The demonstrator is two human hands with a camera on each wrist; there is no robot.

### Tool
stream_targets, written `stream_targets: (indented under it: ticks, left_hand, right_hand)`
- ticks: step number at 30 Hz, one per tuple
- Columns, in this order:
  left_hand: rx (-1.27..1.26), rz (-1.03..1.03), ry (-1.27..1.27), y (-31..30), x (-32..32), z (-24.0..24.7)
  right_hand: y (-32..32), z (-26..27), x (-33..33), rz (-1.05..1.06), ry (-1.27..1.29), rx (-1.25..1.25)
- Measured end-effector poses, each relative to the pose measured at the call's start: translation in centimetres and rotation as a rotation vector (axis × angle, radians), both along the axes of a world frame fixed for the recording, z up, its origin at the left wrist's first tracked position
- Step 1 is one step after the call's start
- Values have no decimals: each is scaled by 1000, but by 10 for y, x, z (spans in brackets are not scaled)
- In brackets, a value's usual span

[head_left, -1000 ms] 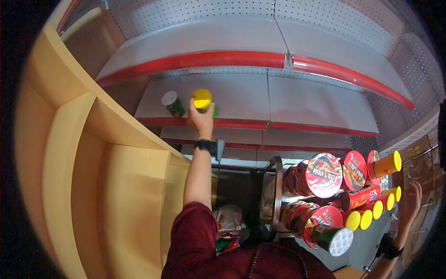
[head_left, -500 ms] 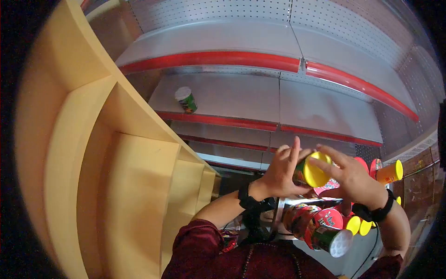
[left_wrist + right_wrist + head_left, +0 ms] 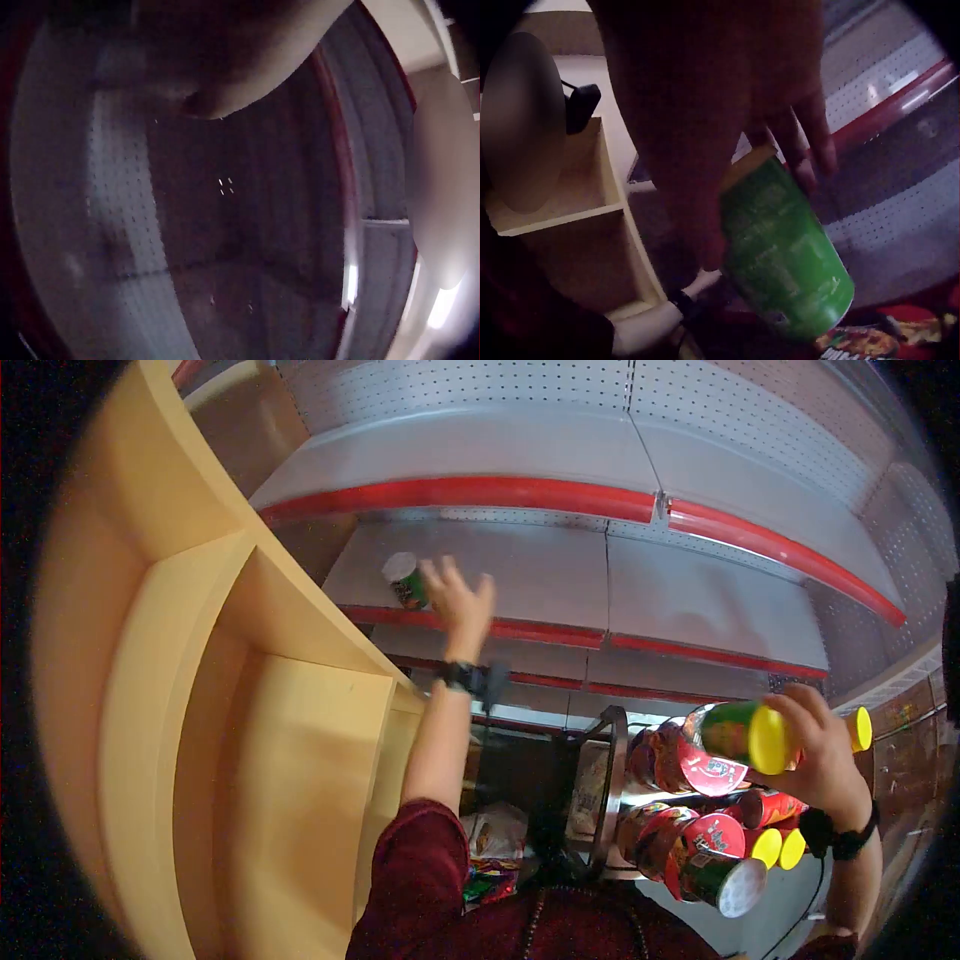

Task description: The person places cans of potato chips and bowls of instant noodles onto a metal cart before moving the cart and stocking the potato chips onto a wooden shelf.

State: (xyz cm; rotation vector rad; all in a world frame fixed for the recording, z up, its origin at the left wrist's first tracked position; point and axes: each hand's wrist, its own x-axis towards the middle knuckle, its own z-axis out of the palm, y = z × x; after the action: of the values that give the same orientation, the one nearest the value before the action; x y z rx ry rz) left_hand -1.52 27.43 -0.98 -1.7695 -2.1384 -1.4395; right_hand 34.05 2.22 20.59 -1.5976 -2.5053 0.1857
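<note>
In the head view my right hand [image 3: 822,760] holds a green canister [image 3: 730,732] by its yellow end, tilted over the stacked noodle cups. The right wrist view shows the same green canister [image 3: 787,255] with the thumb on one side and fingers on the other. My left hand [image 3: 462,608] is stretched out at the shelf, fingers spread and nothing in them. Just left of its fingertips a second green canister [image 3: 408,586] with a white top stands on the grey shelf [image 3: 530,575]. The left wrist view is dark and shows part of the hand [image 3: 255,67] at its top.
A cart with a dark frame [image 3: 608,800] carries red-lidded noodle cups [image 3: 716,834], yellow-ended canisters [image 3: 766,847] and a green canister lying on its side [image 3: 728,880]. A pale wooden cabinet [image 3: 300,760] stands along the left. Red-edged shelves [image 3: 470,490] rise ahead.
My left hand brought the yellow-ended canister from the shelf to the right, where both hands met on it. Now the right hand alone holds it, and the left is back at the shelf.
</note>
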Motion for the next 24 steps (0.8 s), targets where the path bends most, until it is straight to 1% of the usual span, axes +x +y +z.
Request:
stream_targets:
  ticks: [1,2,4,5,6,7,8,9,10,12,13,14,15,16,17,18,19,20,21,22,23,24]
  left_hand:
    - [-154,115,-25,18,-20,1]
    - [-214,192,-67,38,-41,-7]
    - [-366,348,-114,72,-72,-23]
    - [-461,427,-116,82,-78,-26]
    - [-553,418,-98,72,-77,-11]
    - [-649,404,-76,61,-74,5]
    - [-701,374,45,89,-102,-35]
    - [-748,332,169,110,-121,-55]
    - [-752,291,182,126,-137,-76]
    - [-380,222,220,117,-139,-86]
    - [-181,202,226,108,-147,-82]
    - [-316,228,212,116,-155,-85]
    - [-450,258,202,123,-162,-88]
    - [-383,210,236,122,-167,-91]
    - [-315,163,268,117,-166,-90]
    - [-312,134,271,110,-156,-87]
    - [-197,217,187,103,-147,-83]
    - [-86,295,105,98,-134,-72]
    - [-90,272,106,83,-114,-57]
    - [89,234,115,62,-87,-36]
    - [266,196,120,42,-63,-19]
    - [263,174,117,27,-47,-11]
  right_hand:
    - [-8,3,7,-58,11,83]
    - [-16,4,16,-118,19,169]
    - [-38,-3,46,-222,131,182]
    - [-50,-5,56,-320,116,260]
    - [-65,-5,68,-382,40,300]
    - [-79,-9,81,-462,35,322]
    - [-93,-11,90,-543,28,346]
    - [-103,-5,93,-575,-6,332]
    - [-112,-4,97,-615,-19,325]
    - [-132,-3,106,-666,-26,391]
    - [-143,-1,112,-687,-20,383]
    - [-150,-1,114,-733,-32,375]
    - [-156,-5,117,-753,24,389]
    - [-161,-8,120,-769,80,402]
    - [-167,-9,121,-804,70,394]
    - [-169,-11,122,-820,124,414]
    - [-171,-12,124,-830,178,434]
    - [-173,-13,126,-860,174,431]
    - [-175,-14,129,-886,181,459]
    - [-178,-16,134,-910,187,488]
    - [-182,-18,140,-873,148,542]
    - [-185,-20,143,-894,139,540]
